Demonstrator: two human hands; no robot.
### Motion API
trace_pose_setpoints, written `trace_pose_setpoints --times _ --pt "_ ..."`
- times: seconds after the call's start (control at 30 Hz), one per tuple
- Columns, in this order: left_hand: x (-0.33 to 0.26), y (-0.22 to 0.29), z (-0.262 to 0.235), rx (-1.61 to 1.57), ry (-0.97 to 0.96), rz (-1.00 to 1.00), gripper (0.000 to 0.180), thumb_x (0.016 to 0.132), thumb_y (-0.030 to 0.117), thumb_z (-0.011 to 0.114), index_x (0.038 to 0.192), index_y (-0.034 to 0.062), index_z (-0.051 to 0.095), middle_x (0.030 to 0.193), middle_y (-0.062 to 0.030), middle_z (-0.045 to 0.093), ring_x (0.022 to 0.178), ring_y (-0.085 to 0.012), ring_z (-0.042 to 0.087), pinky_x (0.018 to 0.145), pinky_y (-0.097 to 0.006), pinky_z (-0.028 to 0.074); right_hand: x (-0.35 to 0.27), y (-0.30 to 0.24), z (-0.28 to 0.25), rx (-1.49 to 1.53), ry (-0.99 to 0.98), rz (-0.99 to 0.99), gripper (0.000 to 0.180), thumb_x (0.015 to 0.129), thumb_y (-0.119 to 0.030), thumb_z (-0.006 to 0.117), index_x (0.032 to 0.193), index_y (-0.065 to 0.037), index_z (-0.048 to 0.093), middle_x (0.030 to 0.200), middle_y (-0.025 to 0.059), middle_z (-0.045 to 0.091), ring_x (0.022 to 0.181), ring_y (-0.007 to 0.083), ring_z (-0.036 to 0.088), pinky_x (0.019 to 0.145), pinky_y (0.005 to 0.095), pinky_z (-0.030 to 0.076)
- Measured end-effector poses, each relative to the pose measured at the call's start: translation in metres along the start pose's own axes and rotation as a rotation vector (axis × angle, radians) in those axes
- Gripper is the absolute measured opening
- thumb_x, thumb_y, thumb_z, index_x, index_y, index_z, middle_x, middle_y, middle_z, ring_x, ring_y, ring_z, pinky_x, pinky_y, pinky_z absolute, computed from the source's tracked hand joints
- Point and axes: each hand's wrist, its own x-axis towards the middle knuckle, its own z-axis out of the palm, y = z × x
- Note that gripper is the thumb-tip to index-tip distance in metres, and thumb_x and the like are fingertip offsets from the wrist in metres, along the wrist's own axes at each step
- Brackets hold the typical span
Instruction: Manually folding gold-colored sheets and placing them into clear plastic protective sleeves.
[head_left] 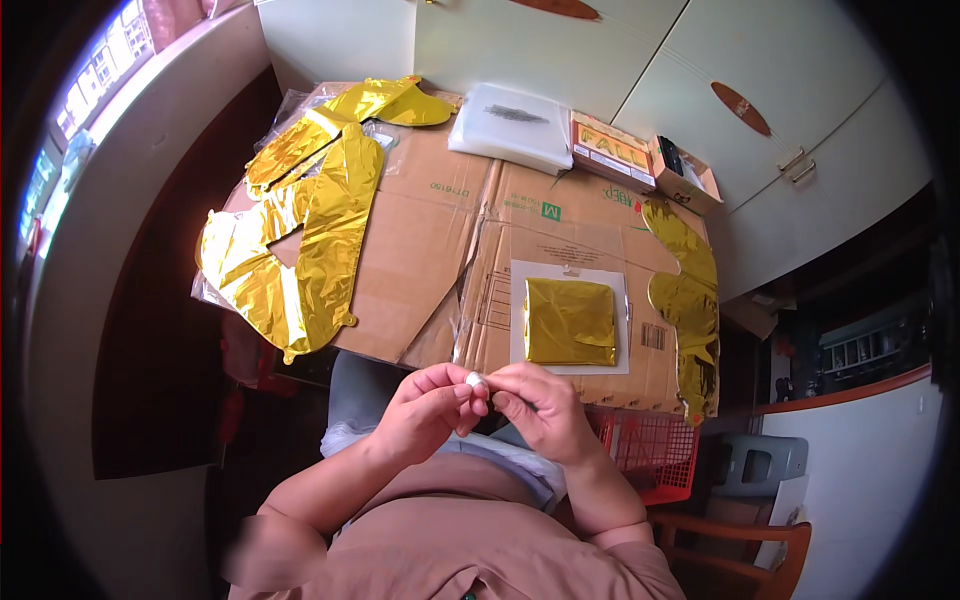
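Note:
My left hand (pixel 428 408) and my right hand (pixel 543 408) meet just off the near edge of the cardboard, fingers bent and pinched together. At the fingertips between them shows a small white piece (pixel 476 381); whether it is held or wrapped on a left fingertip I cannot tell. Beyond the right hand lies a folded gold foil sheet (pixel 569 322) on a white backing card (pixel 518 345). Flat gold foil balloons (pixel 335 210) spread over the left side of the cardboard. Another gold foil balloon (pixel 688 300) hangs along the right edge.
Cardboard (pixel 425 240) covers the tabletop. At its far side stand a stack of clear plastic bags (pixel 512 135), a printed box (pixel 612 152) and a small open box (pixel 685 172). A red basket (pixel 655 455) is below right, near a wooden chair (pixel 795 545). White cabinets (pixel 760 90) border the back.

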Motion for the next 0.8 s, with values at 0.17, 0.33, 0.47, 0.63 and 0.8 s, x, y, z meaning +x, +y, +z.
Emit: trace_pose_setpoints --times 0.17,0.33,0.47,0.63,0.8 --pt "0.0 -0.002 0.001 -0.055 -0.056 -0.043 0.011 0.093 0.01 0.051 0.096 0.0021 0.058 0.086 -0.0056 0.063 0.073 -0.0136 0.06 0.063 -0.027 0.048 -0.003 0.004 0.006 0.701 -0.001 0.377 0.015 0.084 -0.006 0.07 0.097 -0.001 0.063 0.089 0.008 0.065 0.083 0.013 0.063 0.072 0.0256 0.05" --pt "0.003 -0.001 -0.005 0.028 -0.062 -0.062 0.009 0.09 0.01 0.052 0.09 0.0027 0.058 0.083 -0.0049 0.06 0.07 -0.0137 0.058 0.064 -0.028 0.048 -0.003 0.006 0.008 0.374 0.007 0.196 0.014 0.08 0.003 0.07 0.089 -0.002 0.06 0.088 0.0049 0.06 0.082 0.013 0.059 0.074 0.0254 0.048" --pt "0.003 -0.001 -0.009 0.073 -0.061 -0.092 0.007 0.083 0.006 0.052 0.083 0.0026 0.058 0.078 -0.0051 0.059 0.066 -0.0138 0.055 0.062 -0.028 0.047 -0.008 0.003 0.016 0.116 0.027 -0.011 0.019 0.074 0.007 0.069 0.086 -0.003 0.058 0.084 0.0057 0.058 0.074 0.0153 0.058 0.066 0.0262 0.047" --pt "0.0 -0.016 -0.005 -0.041 0.035 -0.082 0.006 0.079 0.003 0.051 0.08 0.0025 0.056 0.076 -0.0057 0.058 0.067 -0.0142 0.056 0.063 -0.027 0.047 -0.01 0.005 0.023 -0.301 0.166 -0.311 0.026 0.064 0.006 0.069 0.083 -0.005 0.054 0.077 0.007 0.056 0.066 0.0214 0.057 0.059 0.0302 0.048" --pt "-0.003 -0.022 0.008 -0.172 0.082 -0.18 0.006 0.08 0.004 0.051 0.082 0.0027 0.056 0.082 -0.0064 0.061 0.075 -0.0153 0.058 0.07 -0.029 0.047 -0.017 0.004 0.011 -0.319 0.085 -0.317 0.026 0.063 0.006 0.069 0.082 -0.005 0.054 0.077 0.0075 0.057 0.066 0.0229 0.058 0.06 0.0315 0.048"
